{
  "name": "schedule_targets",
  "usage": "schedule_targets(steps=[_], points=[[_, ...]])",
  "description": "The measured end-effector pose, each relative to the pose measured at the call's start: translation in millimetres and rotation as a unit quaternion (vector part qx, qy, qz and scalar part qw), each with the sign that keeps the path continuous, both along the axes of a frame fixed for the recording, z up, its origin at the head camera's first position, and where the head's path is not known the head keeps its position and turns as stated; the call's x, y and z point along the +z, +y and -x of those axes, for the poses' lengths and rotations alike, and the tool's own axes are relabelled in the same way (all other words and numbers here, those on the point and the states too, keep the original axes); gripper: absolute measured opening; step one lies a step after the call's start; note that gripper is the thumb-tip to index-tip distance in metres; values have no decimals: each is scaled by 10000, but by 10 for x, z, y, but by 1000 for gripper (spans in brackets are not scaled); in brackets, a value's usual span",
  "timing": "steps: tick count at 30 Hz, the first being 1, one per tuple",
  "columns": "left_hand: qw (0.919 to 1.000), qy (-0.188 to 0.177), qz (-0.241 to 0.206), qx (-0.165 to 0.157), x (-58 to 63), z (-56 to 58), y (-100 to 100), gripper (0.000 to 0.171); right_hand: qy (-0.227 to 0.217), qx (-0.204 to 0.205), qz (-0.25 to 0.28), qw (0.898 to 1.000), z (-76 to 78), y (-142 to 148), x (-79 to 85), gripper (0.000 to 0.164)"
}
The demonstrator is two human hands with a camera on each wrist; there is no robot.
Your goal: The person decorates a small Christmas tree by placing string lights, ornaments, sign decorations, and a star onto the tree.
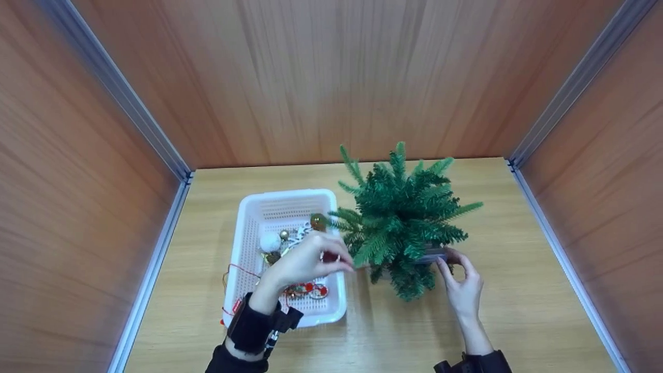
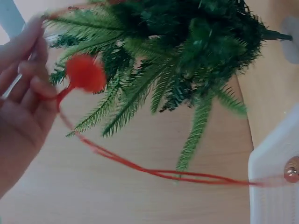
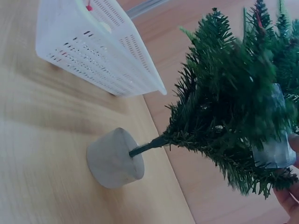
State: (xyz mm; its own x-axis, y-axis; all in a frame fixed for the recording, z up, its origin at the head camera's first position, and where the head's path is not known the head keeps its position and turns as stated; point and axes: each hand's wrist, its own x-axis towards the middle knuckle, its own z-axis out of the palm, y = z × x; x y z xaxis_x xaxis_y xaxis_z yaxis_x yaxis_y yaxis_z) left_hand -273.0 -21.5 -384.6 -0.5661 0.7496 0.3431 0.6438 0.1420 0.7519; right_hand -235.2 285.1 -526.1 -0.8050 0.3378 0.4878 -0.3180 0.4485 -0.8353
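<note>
A small green artificial Christmas tree (image 1: 399, 217) stands on a round grey base (image 3: 114, 158). My left hand (image 1: 311, 259) is at its left side, over the edge of the white basket (image 1: 339, 305). Its fingers pinch a red cord (image 2: 154, 172) with a fuzzy red pom-pom (image 2: 86, 73) close to the fingers. The cord trails down toward the basket in the left wrist view. At the tree's front right, my right hand (image 1: 463, 290) holds a silvery grey box-shaped piece (image 3: 275, 144) between thumb and fingers, against the branches, which partly cover it.
Inside the basket lie several ornaments, among them a white ball (image 1: 270, 242), a brownish ball (image 1: 318, 222) and red-trimmed pieces (image 1: 318, 291). Red string hangs over its left rim. Wooden panels (image 1: 321, 77) with metal edges enclose the table (image 1: 497, 259) at the back and sides.
</note>
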Motion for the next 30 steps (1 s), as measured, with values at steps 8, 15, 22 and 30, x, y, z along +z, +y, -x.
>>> schedule_targets(steps=[8, 15, 22, 30], points=[[9770, -679, 1647, 1172, -134, 74, -158, 6, 85, -32, -95, 9999, -46, -45, 193, 19], [9335, -479, 1518, 3214, -358, 317, -114, 21, 98, -94, -102, 9999, 8, 6, 84, 19], [9153, 114, 998, 3900, -473, 364, -44, 26, 75, -25, -129, 9999, 38, 31, -6, 19], [9261, 0, 638, 3718, -429, 266, -83, 8, 697, -370, -641, 9948, -67, -12, 162, 24]])
